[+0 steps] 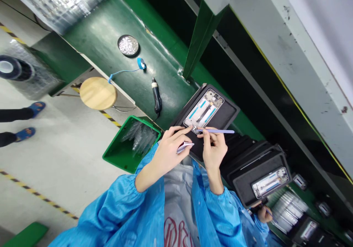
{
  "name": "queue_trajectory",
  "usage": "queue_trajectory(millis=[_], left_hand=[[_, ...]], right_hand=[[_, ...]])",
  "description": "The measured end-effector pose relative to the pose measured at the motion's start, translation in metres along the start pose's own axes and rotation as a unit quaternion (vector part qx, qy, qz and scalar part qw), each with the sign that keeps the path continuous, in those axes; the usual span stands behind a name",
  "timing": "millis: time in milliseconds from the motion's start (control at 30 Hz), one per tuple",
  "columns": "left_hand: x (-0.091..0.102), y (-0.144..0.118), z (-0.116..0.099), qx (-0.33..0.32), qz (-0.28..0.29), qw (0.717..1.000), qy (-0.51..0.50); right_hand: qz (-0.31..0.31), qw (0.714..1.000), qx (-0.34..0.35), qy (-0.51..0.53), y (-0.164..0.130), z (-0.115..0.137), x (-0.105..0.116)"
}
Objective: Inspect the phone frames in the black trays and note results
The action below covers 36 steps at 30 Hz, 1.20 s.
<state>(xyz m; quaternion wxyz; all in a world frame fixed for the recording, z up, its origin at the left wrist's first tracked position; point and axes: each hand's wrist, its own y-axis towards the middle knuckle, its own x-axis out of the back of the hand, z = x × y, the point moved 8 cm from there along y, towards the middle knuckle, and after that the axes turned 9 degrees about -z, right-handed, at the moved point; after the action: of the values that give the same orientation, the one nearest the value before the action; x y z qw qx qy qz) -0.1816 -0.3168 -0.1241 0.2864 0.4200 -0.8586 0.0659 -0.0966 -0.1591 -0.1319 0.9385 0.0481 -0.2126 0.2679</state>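
Worktop of green matting carries a black foam tray in which a phone frame lies face up, with an electric screwdriver, a blue wrist strap and a round dish of screws lying farther off. The left hand rests its fingertips on the frame's near end, a small white strip pinched under the thumb. The right hand has its fingers closed around thin lilac tweezers lying across the tray's edge.
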Motion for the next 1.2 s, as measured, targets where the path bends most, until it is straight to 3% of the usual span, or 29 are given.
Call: queue_trajectory(millis=[167,267,367,467,600,733,933,1067,1200], left_hand=[[-0.001,-0.001,-0.001,0.006,0.001,1.0,-0.01],[0.009,0.002,0.001,0.016,-0.015,0.999,-0.039],[0.028,0.007,0.018,0.088,-0.049,0.993,-0.065],[0.033,0.01,0.041,0.186,-0.029,0.977,-0.096],[0.028,0.012,0.045,0.2,-0.002,0.972,-0.12],[0.022,0.006,0.04,0.257,0.008,0.959,-0.12],[0.024,-0.002,0.025,0.278,0.031,0.955,-0.1],[0.027,-0.007,0.047,0.292,0.034,0.947,-0.127],[0.034,-0.007,0.057,0.251,0.037,0.953,-0.167]], right_hand=[[-0.004,1.0,0.017,0.005,-0.007,0.002,0.0],[-0.076,0.995,0.022,0.055,-0.012,0.009,0.022],[-0.167,0.983,0.023,0.075,-0.016,0.011,0.056],[-0.177,0.984,-0.005,0.022,-0.02,0.0,0.071],[-0.135,0.989,-0.039,-0.047,-0.032,-0.017,0.059],[-0.118,0.987,-0.072,-0.084,-0.042,-0.028,0.042],[-0.123,0.986,-0.104,-0.044,-0.058,-0.027,0.048],[-0.142,0.986,-0.091,0.006,-0.064,-0.011,0.075],[-0.211,0.975,-0.065,0.04,-0.077,0.012,0.145]])
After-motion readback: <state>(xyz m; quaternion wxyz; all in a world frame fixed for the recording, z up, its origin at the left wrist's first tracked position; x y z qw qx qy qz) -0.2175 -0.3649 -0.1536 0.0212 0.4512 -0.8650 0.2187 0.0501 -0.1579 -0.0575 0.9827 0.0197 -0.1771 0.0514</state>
